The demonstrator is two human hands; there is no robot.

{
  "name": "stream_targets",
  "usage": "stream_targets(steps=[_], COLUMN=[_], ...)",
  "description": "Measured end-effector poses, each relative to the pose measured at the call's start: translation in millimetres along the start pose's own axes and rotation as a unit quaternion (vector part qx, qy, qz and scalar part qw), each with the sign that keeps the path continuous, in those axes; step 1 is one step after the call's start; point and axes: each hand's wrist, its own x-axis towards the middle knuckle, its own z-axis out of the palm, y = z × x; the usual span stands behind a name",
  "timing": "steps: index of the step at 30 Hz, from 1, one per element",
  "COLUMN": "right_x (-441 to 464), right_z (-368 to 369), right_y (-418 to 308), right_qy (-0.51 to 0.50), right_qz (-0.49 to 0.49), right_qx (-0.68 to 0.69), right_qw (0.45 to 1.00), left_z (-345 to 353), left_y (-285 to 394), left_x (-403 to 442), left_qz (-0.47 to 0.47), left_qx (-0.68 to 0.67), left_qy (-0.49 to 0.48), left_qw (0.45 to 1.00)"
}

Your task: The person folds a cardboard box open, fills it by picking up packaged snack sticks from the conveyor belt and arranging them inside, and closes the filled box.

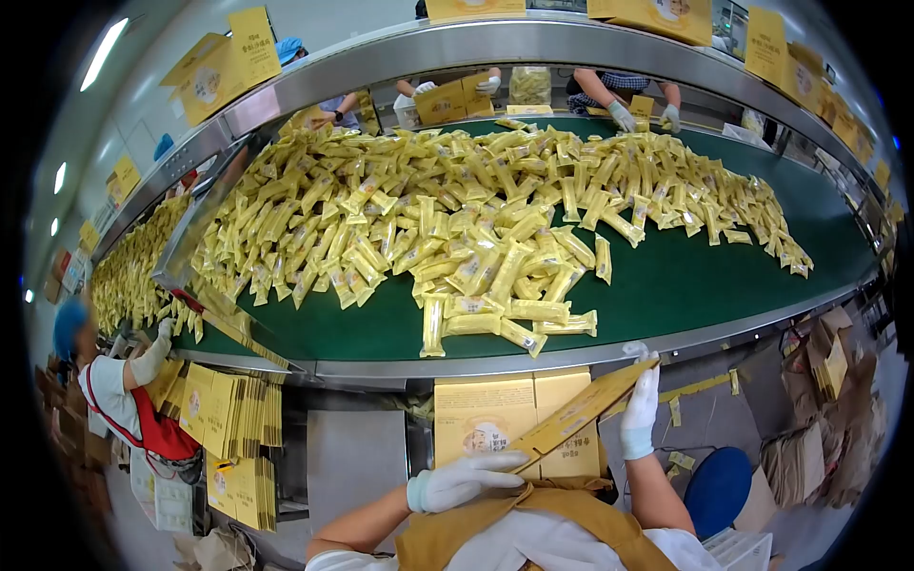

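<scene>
A folded yellow cardboard carton [581, 411] is held at a slant in front of my body, between my two white-gloved hands. My left hand [466, 479] is at its lower end, fingers fairly straight against the cardboard. My right hand [643, 404] grips the raised right end, with its fingertips near the top corner. Behind and below it are more yellow cartons [484, 404] with printed faces, against the belt's front edge. Just beyond lies a big heap of yellow-wrapped snack packs [476, 257] on the green belt [666, 309].
A metal rail [381, 76] arches over the belt's far side, where co-workers' gloved hands [621, 116] work. At left, a co-worker in a red apron [167, 419] stands by stacked flat cartons [228, 414]. A blue stool [719, 490] and brown cardboard [795, 466] are at right.
</scene>
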Motion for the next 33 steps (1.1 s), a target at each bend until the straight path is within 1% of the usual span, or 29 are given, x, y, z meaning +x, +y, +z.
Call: stream_targets(steps=[1,3,5,6,9,10,13,14,15,16,17,18,19,21,22,23,25,26,27,28,29,30,33], right_x=[-5.6,-13.3,-13.0,-11.3,-15.1,-3.6,16.1,15.1,16.3,19.3,21.8,17.8,17.7,10.3,8.5,6.2,4.7,6.3,11.7,18.7,26.4,33.6,23.1], right_z=[1.6,2.1,0.9,1.4,-6.5,-11.9,-7.8,-0.4,0.4,-2.1,-3.7,2.6,7.4,27.7,40.0,48.9,60.0,66.5,64.2,56.8,48.6,39.8,24.3], right_y=[-0.4,-11.4,-31.9,-38.5,-27.2,-22.1,-53.4,-52.1,-57.9,-69.5,-82.8,-97.3,-108.9,-114.8,-119.0,-117.5,-105.6,-108.4,-111.2,-114.6,-114.5,-105.6,-105.8], right_qy=[0.007,0.007,-0.017,-0.031,-0.118,-0.153,-0.265,-0.249,-0.309,-0.364,-0.413,-0.45,-0.516,-0.581,-0.598,-0.612,-0.644,-0.682,-0.697,-0.711,-0.724,-0.74,-0.673], right_qz=[0.016,0.059,0.11,0.134,0.2,0.183,0.156,0.129,0.097,0.062,0.026,-0.053,-0.138,-0.167,-0.166,-0.172,-0.261,-0.228,-0.219,-0.209,-0.198,-0.203,-0.07], right_qx=[-0.014,0.02,0.128,0.181,0.023,0.023,0.066,0.05,-0.052,-0.155,-0.254,-0.291,-0.345,-0.412,-0.445,-0.446,-0.417,-0.437,-0.396,-0.353,-0.309,-0.257,-0.174], right_qw=[1.0,0.998,0.986,0.974,0.972,0.971,0.949,0.959,0.945,0.916,0.874,0.843,0.772,0.682,0.646,0.63,0.586,0.54,0.556,0.571,0.584,0.587,0.716], left_z=[-3.7,-8.9,-11.6,-13.7,-16.0,-16.3,-20.4,-23.4,-26.7,-30.4,-34.8,-39.1,-45.7,-52.2,-50.4,-45.4,-31.0,-34.0,-36.4,-38.9,-41.7,-47.3,-49.1], left_y=[0.0,1.4,7.5,8.9,15.2,17.5,24.6,26.5,26.5,25.3,24.9,45.6,45.5,24.0,9.9,-7.8,-36.7,-18.9,-21.7,-26.4,-28.5,-11.0,10.8], left_x=[0.8,4.8,9.1,11.0,12.5,14.5,24.0,26.4,25.9,24.9,25.4,36.2,50.7,56.5,60.4,59.5,59.4,78.3,78.2,74.8,70.5,67.5,71.7], left_qz=[-0.002,-0.001,0.002,0.023,0.082,0.103,0.163,0.182,0.171,0.16,0.149,0.033,0.051,-0.007,-0.078,-0.123,-0.21,-0.292,-0.177,-0.057,0.063,0.116,-0.055], left_qx=[0.021,0.077,0.145,0.179,0.268,0.291,0.36,0.384,0.382,0.38,0.377,0.449,0.451,0.486,0.483,0.469,0.436,0.434,0.495,0.542,0.576,0.64,0.612], left_qy=[-0.008,-0.02,-0.029,-0.026,-0.007,0.003,0.041,0.055,0.035,0.015,-0.005,-0.041,-0.024,-0.046,-0.118,-0.15,-0.211,-0.321,-0.239,-0.152,-0.062,0.032,0.194], left_qw=[1.0,0.997,0.989,0.983,0.96,0.951,0.918,0.904,0.907,0.911,0.914,0.892,0.891,0.873,0.864,0.862,0.849,0.789,0.817,0.824,0.813,0.759,0.765])
